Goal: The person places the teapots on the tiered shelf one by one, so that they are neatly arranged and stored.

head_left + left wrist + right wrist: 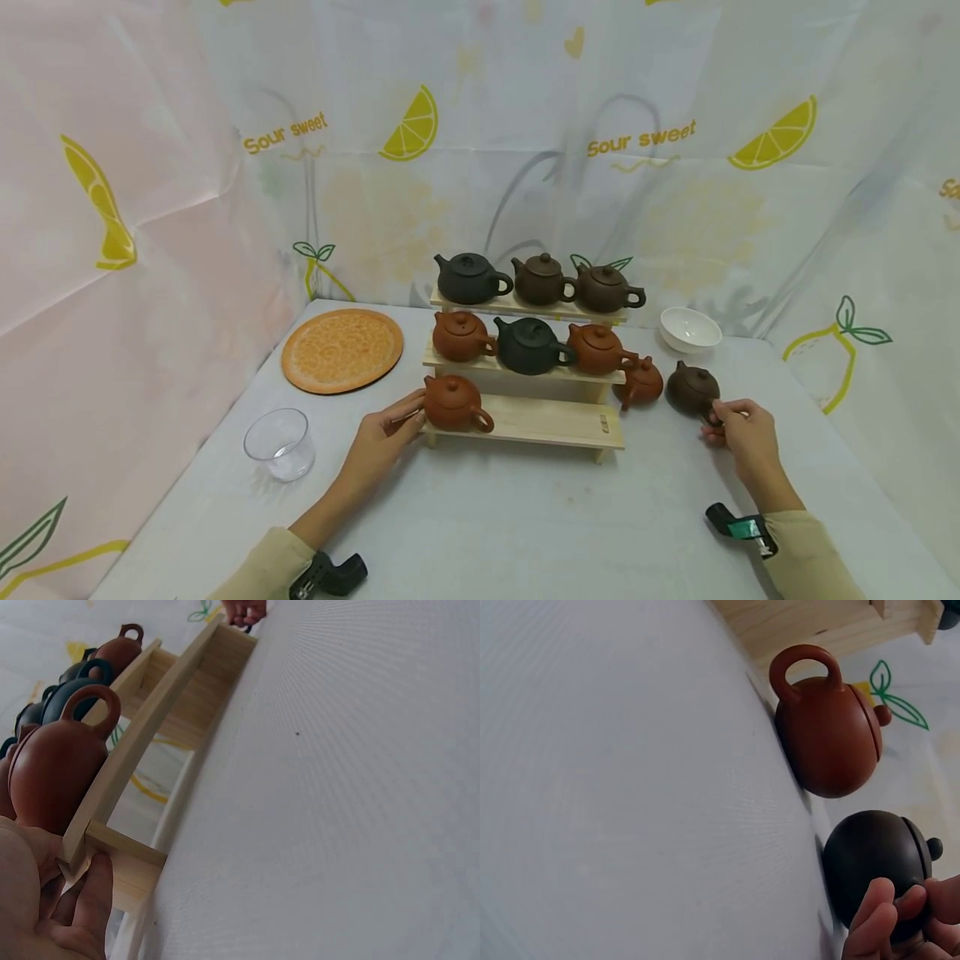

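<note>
A three-tier wooden stand (547,422) carries several small clay teapots. At the left end of its lowest tier, my left hand (386,433) grips the board, with fingers under its edge in the left wrist view. Right beside those fingers sits a reddish-brown teapot (452,405), its handle pointing right. My right hand (750,437) pinches the handle of a dark brown teapot (692,388) on the table; the fingers hide most of that handle. Between this teapot and the stand is another reddish-brown teapot (642,382), seen with its looped handle in the right wrist view.
Black and dark brown teapots line the top tier (558,310); red-brown and dark green ones fill the middle tier. A white bowl (690,331) stands at the back right. Left of the stand are a round pizza-patterned mat (342,351) and a clear glass cup (281,444).
</note>
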### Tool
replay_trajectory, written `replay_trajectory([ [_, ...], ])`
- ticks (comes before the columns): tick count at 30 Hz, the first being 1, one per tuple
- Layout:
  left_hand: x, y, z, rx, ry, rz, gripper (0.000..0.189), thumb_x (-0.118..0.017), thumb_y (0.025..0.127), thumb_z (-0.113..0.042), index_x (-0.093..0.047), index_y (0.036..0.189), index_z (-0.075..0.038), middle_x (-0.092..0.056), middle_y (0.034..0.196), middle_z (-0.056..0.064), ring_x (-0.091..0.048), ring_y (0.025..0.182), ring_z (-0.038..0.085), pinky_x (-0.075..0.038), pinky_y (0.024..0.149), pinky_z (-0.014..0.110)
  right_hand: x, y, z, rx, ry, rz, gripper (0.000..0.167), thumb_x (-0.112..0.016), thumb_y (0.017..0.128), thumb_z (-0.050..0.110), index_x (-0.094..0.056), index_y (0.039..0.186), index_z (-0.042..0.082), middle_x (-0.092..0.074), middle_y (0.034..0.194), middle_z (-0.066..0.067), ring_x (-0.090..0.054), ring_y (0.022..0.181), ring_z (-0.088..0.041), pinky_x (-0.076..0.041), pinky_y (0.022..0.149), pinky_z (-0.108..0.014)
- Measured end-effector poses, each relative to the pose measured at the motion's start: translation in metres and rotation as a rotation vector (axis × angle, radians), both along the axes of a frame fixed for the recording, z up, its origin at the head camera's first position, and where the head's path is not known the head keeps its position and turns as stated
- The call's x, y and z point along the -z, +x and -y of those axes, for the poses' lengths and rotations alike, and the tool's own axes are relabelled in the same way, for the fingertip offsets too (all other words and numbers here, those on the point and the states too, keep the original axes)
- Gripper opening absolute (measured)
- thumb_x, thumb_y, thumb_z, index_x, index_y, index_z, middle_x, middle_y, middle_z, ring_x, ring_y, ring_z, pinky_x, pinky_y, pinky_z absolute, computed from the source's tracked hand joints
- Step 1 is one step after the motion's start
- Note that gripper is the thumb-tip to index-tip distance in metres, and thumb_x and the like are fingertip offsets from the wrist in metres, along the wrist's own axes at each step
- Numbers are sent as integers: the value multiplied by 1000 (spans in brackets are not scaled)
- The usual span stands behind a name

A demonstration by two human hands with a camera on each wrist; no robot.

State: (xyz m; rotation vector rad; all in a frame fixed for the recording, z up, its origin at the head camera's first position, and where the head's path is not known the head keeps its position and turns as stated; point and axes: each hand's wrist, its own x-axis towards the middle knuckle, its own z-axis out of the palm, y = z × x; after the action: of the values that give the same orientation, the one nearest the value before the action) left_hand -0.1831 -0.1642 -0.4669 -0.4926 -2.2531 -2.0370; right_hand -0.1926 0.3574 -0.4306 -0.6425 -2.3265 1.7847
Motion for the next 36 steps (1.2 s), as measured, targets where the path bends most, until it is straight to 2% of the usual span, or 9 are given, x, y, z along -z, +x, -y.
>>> replay_trajectory([
  [13, 0, 0, -2, 0, 13, -15, 37, -64, 104, -6, -61, 138, 9, -51, 153, 18, -44, 143, 31, -50, 100, 25, -5, 1, -1, -2, 18, -4, 18, -48, 110, 10, -48, 111, -8, -58, 83, -2, -64, 62, -9, -57, 58, -23],
  [21, -3, 1, -1, -8, -8, 8, 38, -65, 105, -8, -62, 139, 7, -51, 154, 13, -45, 142, 26, -51, 100, 26, -12, 2, -2, -12, 15, -24, 17, -48, 110, 10, -48, 110, -7, -59, 81, 0, -65, 62, -8, -57, 58, -22],
  [36, -3, 1, -1, 3, -9, 0, 39, -65, 105, -10, -61, 140, 6, -50, 154, 13, -43, 144, 27, -50, 101, 26, -42, 15, 5, -84, 31, -145, 17, -51, 110, 9, -47, 106, -7, -61, 76, 3, -65, 60, -8, -57, 57, -20],
])
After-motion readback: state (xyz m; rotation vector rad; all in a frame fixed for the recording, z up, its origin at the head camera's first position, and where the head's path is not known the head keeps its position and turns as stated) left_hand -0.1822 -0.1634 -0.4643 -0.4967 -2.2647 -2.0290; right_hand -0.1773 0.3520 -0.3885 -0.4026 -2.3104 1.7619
